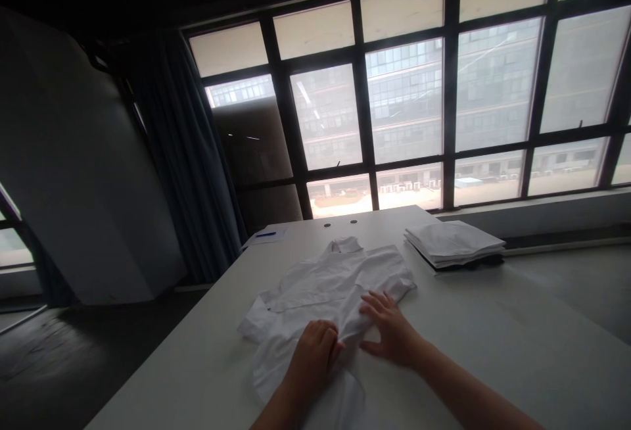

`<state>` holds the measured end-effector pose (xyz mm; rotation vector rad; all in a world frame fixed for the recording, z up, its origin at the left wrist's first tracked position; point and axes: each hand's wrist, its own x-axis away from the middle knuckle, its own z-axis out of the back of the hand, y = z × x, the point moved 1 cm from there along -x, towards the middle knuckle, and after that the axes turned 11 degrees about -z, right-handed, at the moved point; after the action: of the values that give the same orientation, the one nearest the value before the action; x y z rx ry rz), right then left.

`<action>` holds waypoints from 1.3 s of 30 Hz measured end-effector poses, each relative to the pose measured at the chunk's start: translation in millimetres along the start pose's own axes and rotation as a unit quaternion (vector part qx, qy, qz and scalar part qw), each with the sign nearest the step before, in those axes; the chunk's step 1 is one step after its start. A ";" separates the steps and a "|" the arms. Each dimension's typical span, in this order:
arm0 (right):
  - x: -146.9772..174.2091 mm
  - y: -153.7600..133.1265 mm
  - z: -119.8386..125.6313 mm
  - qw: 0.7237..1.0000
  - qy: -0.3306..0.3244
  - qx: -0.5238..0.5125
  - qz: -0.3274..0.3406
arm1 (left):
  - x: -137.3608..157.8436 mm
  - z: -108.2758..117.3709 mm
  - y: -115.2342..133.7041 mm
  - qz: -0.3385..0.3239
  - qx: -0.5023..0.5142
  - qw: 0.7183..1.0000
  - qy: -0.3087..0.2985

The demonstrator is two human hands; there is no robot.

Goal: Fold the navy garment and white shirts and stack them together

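Observation:
A white shirt lies spread on the white table, its collar toward the far end and its surface wrinkled. On the lower middle of the shirt, my left hand is closed, with its fingers curled onto the fabric near the side edge. My right hand rests at the shirt's right edge, fingers spread over the cloth and thumb apart. Part of the lower shirt is hidden under my left hand and forearm.
A stack of folded white garments, with something dark at its bottom, sits at the table's right edge. Toward the far left lie a paper and a blue pen. Two round dark grommets mark the far end. Windows and a dark curtain stand beyond.

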<state>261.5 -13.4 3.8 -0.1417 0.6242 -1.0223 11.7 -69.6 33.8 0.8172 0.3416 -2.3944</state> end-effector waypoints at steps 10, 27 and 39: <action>-7.9 -18.3 -2.2 0.976 0.217 0.011 0.012 | -0.7 -4.7 2.3 -0.029 -0.007 0.999 -0.030; -21.9 98.1 135.1 0.969 0.076 -0.003 -0.234 | 10.1 36.1 -51.3 0.149 -0.020 0.978 -0.142; 2.8 109.2 156.1 0.959 -0.112 -0.029 -0.259 | 48.0 4.3 -61.0 0.328 -0.014 0.870 -0.368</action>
<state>430.2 15.0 87.6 -0.4857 0.4158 -1.4690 -57.8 -43.8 10.3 -0.0608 -0.1941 -1.8477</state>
